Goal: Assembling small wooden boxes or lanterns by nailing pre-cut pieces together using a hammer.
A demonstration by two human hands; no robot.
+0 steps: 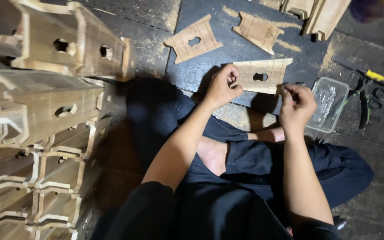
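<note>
The person sits cross-legged on the dark floor, holding a flat wooden panel (263,75) out over the knees. It is pale, tapered, scored with thin lines, with a keyhole-like slot cut through its middle. The left hand (222,86) pinches its left edge; the right hand (296,106) grips the lower right corner. A clear plastic tub (330,103) sits just beside the right hand.

Two wooden panels (193,39) lie on the floor (147,35) behind a third wooden panel (262,75); stacked wooden frames (36,111) stand left, a plastic tub (330,104) right.
</note>
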